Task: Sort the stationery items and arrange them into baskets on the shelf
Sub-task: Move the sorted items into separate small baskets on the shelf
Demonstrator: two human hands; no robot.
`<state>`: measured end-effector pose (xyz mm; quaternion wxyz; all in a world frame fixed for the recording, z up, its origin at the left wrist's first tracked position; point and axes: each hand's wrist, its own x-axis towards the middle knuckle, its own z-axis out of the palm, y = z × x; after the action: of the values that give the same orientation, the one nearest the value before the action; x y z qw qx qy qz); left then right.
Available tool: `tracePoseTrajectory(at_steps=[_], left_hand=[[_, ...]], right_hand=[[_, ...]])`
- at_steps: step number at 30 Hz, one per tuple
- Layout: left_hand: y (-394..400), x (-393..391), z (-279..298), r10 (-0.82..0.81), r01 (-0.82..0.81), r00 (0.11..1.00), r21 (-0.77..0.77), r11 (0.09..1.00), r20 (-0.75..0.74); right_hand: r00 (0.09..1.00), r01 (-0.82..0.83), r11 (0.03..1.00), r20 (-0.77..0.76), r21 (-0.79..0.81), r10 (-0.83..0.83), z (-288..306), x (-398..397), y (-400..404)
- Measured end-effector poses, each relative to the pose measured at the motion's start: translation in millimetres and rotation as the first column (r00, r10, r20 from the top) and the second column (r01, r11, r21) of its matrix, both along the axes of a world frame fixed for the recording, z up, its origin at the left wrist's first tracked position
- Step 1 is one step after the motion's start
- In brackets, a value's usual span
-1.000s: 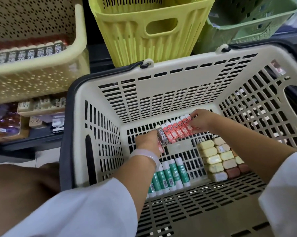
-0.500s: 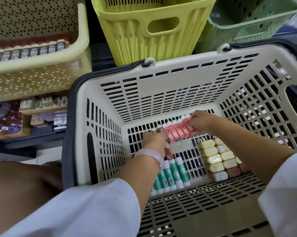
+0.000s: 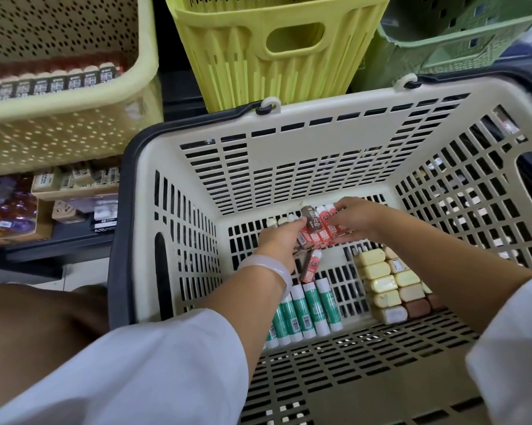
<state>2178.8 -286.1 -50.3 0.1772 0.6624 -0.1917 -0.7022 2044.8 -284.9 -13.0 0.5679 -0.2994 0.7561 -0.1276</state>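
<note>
Since the earlier frame, both hands have drawn together over the row of small red tubes [image 3: 318,233] at the far end of the shopping basket [image 3: 289,154], and a dark brown tube [image 3: 311,218] now stands up among them. The left hand [image 3: 281,242] has its fingers curled on the near-left end of the bunch, touching the brown tube; the right hand [image 3: 358,217] pinches the far-right end, so the tubes are squeezed between the two. Each tube's long axis runs roughly away from the person, and the row itself runs left to right between the hands. One loose red tube [image 3: 310,266] lies tilted on the basket floor just below the left hand, which is the nearer one to it, and something dark lies beside it that I cannot make out. Nearer the person, green glue sticks [image 3: 312,308] lie side by side, and yellow and brown erasers [image 3: 387,286] are stacked in two columns to the right. On the shelf behind stand a cream basket [image 3: 74,96] already holding dark tubes, a yellow basket [image 3: 258,65] and a green basket [image 3: 461,41]. My judgement: the bunch will likely be lifted up and to the left toward the cream basket, and the grip from both ends could let middle tubes slip.
</note>
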Motion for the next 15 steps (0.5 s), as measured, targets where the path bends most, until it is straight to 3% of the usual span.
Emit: tracePoseTrajectory(at_steps=[2,4,5,7,9,13,15], left_hand=[[-2,0,0,0.012,-0.012,1.0,0.011,1.0,0.01],[-4,1,0,0.025,-0.025,1.0,0.022,0.999,-0.003],[-4,2,0,0.027,-0.026,0.999,0.035,0.999,-0.017],[-6,4,0,0.028,-0.026,0.999,0.058,0.998,-0.041],[-7,6,1,0.049,-0.044,0.996,0.066,0.997,-0.076],[-7,7,5,0.099,-0.091,0.983,0.063,0.994,-0.153],[-7,8,11,0.138,-0.127,0.974,0.073,0.989,-0.179]], right_hand=[[0.998,-0.045,0.999,-0.033,0.01,0.045,-1,5,0],[0.96,-0.21,0.978,-0.191,-0.013,0.204,-4,11,-1],[0.899,-0.326,0.945,-0.312,-0.01,0.307,-7,15,-1],[0.664,-0.545,0.837,-0.583,0.053,0.468,-9,26,0],[0.459,-0.665,0.741,-0.733,0.092,0.503,-10,36,2],[0.434,-0.703,0.711,-0.768,0.038,0.47,-7,45,8],[0.509,-0.687,0.725,-0.746,-0.052,0.429,-2,48,9]])
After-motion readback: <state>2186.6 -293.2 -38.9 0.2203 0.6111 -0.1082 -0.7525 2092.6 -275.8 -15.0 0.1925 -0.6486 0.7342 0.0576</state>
